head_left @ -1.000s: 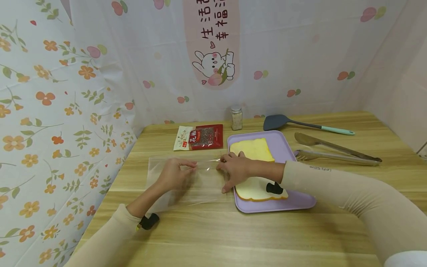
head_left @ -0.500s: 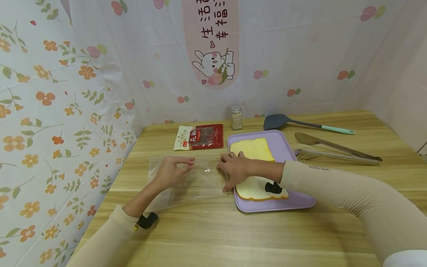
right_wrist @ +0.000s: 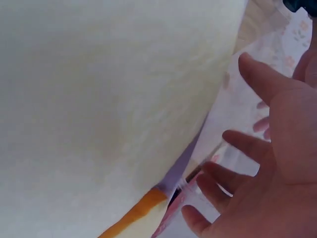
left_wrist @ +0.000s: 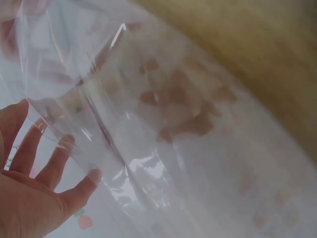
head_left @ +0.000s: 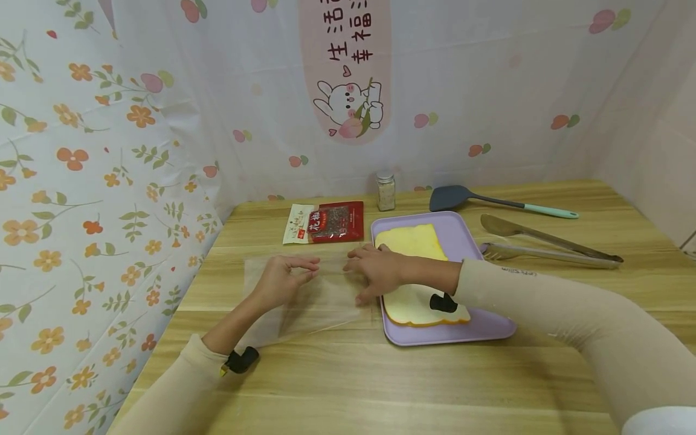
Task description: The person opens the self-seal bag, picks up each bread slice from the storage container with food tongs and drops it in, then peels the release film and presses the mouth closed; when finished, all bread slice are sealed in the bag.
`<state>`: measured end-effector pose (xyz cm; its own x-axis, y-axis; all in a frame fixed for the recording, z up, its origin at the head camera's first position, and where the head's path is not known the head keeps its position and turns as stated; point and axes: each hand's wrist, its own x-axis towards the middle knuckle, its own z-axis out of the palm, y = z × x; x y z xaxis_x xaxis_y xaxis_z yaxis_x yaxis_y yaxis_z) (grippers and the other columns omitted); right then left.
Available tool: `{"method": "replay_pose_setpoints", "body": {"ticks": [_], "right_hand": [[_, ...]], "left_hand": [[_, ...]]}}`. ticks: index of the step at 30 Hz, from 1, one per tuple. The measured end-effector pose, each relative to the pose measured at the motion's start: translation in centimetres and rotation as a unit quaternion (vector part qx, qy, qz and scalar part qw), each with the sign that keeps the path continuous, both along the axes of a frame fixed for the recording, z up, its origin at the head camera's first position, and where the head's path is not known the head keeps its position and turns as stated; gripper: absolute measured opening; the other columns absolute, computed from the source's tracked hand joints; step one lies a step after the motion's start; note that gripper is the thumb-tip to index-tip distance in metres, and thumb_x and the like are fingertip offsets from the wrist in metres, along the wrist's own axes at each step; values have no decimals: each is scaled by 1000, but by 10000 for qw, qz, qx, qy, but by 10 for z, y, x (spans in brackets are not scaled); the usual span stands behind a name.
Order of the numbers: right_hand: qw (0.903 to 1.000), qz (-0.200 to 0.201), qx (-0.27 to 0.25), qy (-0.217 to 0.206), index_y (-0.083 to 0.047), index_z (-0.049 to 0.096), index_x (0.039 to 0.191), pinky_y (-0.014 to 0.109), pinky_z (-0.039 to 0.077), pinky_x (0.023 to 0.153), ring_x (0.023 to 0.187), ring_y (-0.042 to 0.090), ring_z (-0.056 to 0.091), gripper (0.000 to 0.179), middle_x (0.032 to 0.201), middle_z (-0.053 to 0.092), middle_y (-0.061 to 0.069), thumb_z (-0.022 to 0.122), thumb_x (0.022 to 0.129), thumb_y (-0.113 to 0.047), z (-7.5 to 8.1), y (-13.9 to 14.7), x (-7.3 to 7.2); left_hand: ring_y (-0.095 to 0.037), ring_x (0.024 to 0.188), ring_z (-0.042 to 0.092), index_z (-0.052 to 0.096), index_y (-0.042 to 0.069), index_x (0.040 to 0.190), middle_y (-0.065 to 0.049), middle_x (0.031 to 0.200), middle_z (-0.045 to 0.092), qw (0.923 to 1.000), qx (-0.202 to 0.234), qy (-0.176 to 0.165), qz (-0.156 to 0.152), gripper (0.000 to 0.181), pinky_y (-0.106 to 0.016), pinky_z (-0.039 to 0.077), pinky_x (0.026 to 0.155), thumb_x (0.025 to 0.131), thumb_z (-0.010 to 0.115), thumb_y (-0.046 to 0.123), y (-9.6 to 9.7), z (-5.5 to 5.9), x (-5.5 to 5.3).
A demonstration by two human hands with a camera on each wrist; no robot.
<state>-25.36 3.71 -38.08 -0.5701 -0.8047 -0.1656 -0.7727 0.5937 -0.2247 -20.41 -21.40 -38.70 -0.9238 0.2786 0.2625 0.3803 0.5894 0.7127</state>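
A clear, wrinkled plastic film (head_left: 326,314) lies on the wooden table, its near part raised in folds in the left wrist view. Thumb and forefinger of my left hand (head_left: 280,281) pinch its edge, while the other fingers (left_wrist: 58,161) spread behind the film. Facing it, my right hand (head_left: 377,269) reaches over the left rim of the lilac tray (head_left: 484,326), its fingers apart and loosely bent, tips over the film's right part. Under the right wrist are a yellow bread slice (head_left: 413,238) and a paler bread slice (head_left: 410,308), partly covered by hand and arm.
Behind the film lies a red spice packet (head_left: 337,222), with a small glass shaker jar (head_left: 386,192) beside it. A dark spatula (head_left: 451,198) and metal tongs (head_left: 544,254) lie right of the tray. A patterned curtain (head_left: 244,90) borders the table's back.
My right hand has shifted a little left over the film, its fingers more stretched. The left hand has risen slightly and stays at the film's edge. Tray and bread have not moved.
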Motion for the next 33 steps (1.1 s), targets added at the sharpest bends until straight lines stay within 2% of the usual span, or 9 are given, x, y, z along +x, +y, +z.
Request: {"method": "replay_pose_setpoints", "body": {"ticks": [5, 15, 27, 33], "right_hand": [[9993, 274, 90, -236, -17, 51, 146, 66, 28, 105, 142, 35, 31, 73, 156, 35, 15, 73, 85, -52, -4, -1, 1], [9980, 296, 457, -328, -23, 49, 148, 65, 25, 107, 144, 40, 27, 70, 159, 30, 14, 69, 88, -54, -3, -1, 1], [9983, 233, 494, -219, -25, 50, 147, 58, 30, 102, 141, 36, 31, 71, 159, 30, 13, 70, 86, -55, -3, -1, 0], [9992, 234, 256, -213, -21, 50, 146, 58, 33, 100, 137, 38, 35, 73, 156, 35, 14, 72, 85, -54, -3, 1, -1]], "left_hand": [[-29, 114, 65, 78, -1, 94, -11, 110, 73, 10000, 35, 69, -35, 9, -55, 41, 103, 86, 76, 1, 1, 0, 0], [-29, 116, 64, 79, 3, 95, -6, 112, 73, 9999, 43, 131, -15, 10, -64, 45, 94, 86, 76, 7, -1, 1, 0], [-28, 118, 63, 79, 3, 96, -6, 113, 73, 9999, 162, 19, -12, 10, -66, 43, 95, 88, 75, 8, -3, 1, 0], [-29, 114, 65, 78, 0, 96, -9, 112, 73, 9997, 151, 132, -104, 10, -57, 43, 101, 87, 76, 5, -2, 0, -1]]}}
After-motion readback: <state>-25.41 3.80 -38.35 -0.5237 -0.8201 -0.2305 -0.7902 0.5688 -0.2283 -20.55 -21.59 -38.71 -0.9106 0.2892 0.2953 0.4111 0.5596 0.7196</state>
